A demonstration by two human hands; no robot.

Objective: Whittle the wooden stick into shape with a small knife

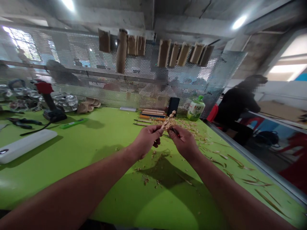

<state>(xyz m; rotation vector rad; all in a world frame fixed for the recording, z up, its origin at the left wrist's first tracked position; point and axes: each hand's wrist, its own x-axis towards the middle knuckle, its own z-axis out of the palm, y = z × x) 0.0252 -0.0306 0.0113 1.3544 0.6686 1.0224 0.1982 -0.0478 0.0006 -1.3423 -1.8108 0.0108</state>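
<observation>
My left hand grips the lower end of a small carved wooden piece, which points up and away from me. My right hand is shut on a small dark-handled carving knife, and its blade is hidden by my fingers. Both hands are close together above the green table. Pale wood shavings lie scattered under and beyond them, with long curls toward the right edge.
A perforated metal screen with hanging paper bags stands behind the table. On the table are a red-topped power tool, pliers, a white power bank, a green-capped bottle and wooden sticks. A seated person is at right.
</observation>
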